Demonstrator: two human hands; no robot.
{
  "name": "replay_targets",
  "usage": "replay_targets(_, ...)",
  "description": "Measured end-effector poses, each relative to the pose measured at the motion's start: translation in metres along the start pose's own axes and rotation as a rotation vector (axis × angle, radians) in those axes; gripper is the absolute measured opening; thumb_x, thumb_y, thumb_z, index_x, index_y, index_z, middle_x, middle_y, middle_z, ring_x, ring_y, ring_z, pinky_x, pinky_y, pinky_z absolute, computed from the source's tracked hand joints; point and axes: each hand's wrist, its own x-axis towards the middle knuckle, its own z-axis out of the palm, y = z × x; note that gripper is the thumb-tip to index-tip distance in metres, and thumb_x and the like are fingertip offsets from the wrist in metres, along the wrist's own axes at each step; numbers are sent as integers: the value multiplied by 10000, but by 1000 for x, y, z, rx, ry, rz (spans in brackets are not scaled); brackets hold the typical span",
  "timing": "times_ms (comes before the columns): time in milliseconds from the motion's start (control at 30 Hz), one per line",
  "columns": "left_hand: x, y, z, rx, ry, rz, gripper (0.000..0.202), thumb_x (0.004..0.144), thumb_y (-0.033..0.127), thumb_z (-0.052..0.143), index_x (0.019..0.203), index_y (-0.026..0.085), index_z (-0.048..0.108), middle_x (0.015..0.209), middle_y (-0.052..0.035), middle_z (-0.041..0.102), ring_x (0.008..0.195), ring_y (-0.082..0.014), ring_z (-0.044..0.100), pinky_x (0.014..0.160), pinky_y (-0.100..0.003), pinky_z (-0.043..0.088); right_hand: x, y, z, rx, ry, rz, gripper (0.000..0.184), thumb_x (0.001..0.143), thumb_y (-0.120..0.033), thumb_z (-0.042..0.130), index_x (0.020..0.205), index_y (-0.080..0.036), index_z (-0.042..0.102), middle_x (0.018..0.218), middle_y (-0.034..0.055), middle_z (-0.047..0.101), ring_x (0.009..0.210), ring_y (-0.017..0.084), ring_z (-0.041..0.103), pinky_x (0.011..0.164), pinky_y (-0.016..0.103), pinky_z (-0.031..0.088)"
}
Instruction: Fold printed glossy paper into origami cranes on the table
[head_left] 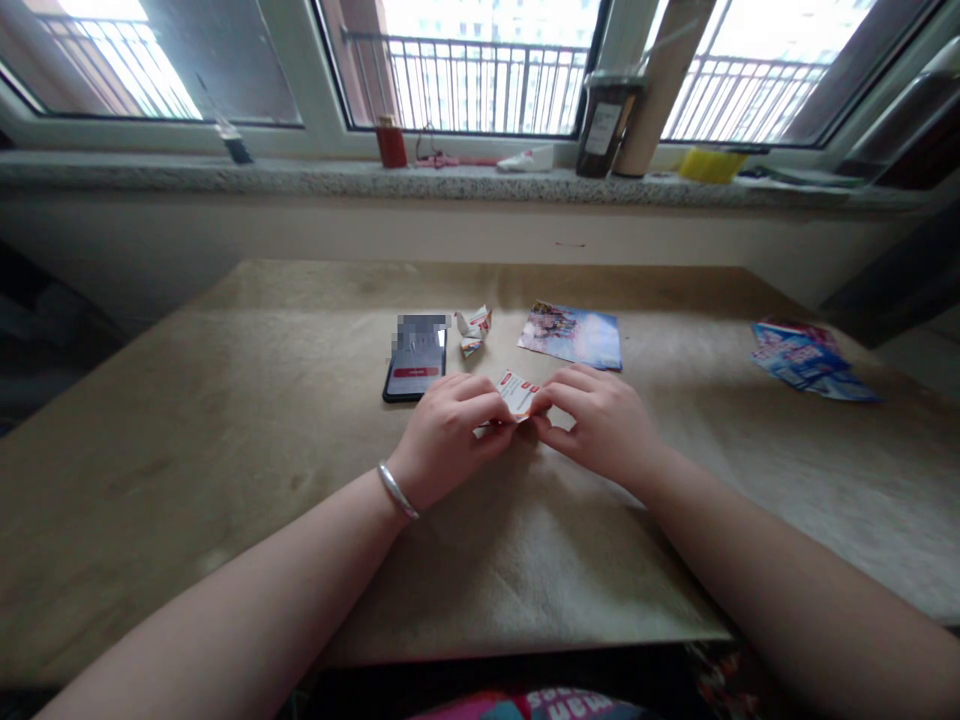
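Note:
Both hands meet at the middle of a brown paper-covered table (225, 420). My left hand (448, 432), with a silver bangle on the wrist, and my right hand (600, 420) pinch a small folded piece of white paper with red print (517, 392) from either side, just above the tabletop. The fingers of both hands are closed on it.
A black phone (416, 358) lies just beyond my left hand, with a small folded paper figure (474, 328) beside it. A colourful sheet (574, 335) lies behind my right hand, and more blue sheets (806, 360) lie far right. The windowsill holds a red cup (391, 143), a dark jar (606, 125) and a yellow object (711, 164).

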Motion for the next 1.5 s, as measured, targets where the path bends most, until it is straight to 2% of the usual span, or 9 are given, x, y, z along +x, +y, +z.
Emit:
replay_targets(500, 1, 2, -2, -15, 15, -17, 136, 801, 193, 604, 668, 170, 588, 701, -6, 581, 637, -115, 521, 615, -241, 415, 0, 2, -1, 7, -3, 2, 62, 793, -223, 601, 754, -217, 647, 802, 6, 674, 777, 165, 584, 704, 281, 415)
replay_targets(633, 0, 1, -2, -38, -19, -40, 111, 807, 189, 600, 698, 171, 586, 716, -6, 576, 651, -119, 526, 618, -240, 425, -1, 2, -2, -31, 6, -7, 87, 806, -237, 600, 732, -210, 636, 778, 5, 664, 756, 161, 585, 682, 276, 409)
replay_targets(733, -1, 0, 0, -84, -22, -69, 20, 799, 169, 606, 814, 175, 594, 805, -17, 582, 736, -132, 551, 680, -256, 460, -1, 4, -3, -89, 25, 4, 89, 809, -236, 597, 731, -205, 627, 768, 12, 658, 743, 161, 582, 671, 277, 404)
replay_targets(833, -2, -3, 1, -99, 7, -122, 148, 784, 153, 623, 926, 178, 591, 913, -38, 580, 860, -161, 557, 779, -309, 477, -1, 7, -3, -119, 76, 30, 85, 805, -235, 593, 733, -204, 625, 775, 20, 658, 743, 164, 583, 662, 275, 403)
replay_targets(1000, -2, -7, 0, -68, 57, -257, 149, 791, 83, 588, 869, 200, 638, 922, -34, 578, 938, -191, 535, 863, -397, 451, -1, 12, -3, -131, 80, 13, 124, 814, -232, 579, 701, -198, 617, 763, 30, 644, 727, 166, 574, 640, 273, 403)
replay_targets(1067, -2, -9, -1, -74, 87, -305, 156, 790, 86, 592, 864, 205, 660, 951, -43, 554, 936, -185, 528, 835, -377, 468, -1, 13, -2, -103, 59, 1, 128, 828, -243, 578, 720, -201, 634, 784, 32, 651, 743, 165, 580, 651, 270, 410)
replay_targets(1233, -2, -11, 1, -155, 138, -429, 138, 777, 129, 620, 871, 204, 688, 1030, -64, 450, 853, -145, 509, 582, -220, 490, -2, 12, -1, -1, 28, 16, 144, 853, -276, 574, 774, -212, 675, 810, 37, 664, 780, 161, 595, 682, 265, 435)
replay_targets(1367, -2, -14, 4, -276, 120, -478, 177, 757, 82, 565, 861, 178, 671, 1037, -57, 444, 761, -97, 524, 602, -218, 521, -1, 10, 0, 68, -39, 1, 144, 845, -283, 595, 754, -211, 680, 825, 33, 681, 795, 163, 600, 701, 268, 448)
replay_targets(1500, -1, -14, 4, -335, 96, -490, 201, 758, 89, 529, 913, 154, 641, 1072, -68, 470, 767, -91, 547, 666, -236, 545, -1, 10, 2, 104, -82, 7, 102, 830, -265, 617, 784, -231, 701, 859, 23, 694, 829, 163, 609, 721, 268, 456)
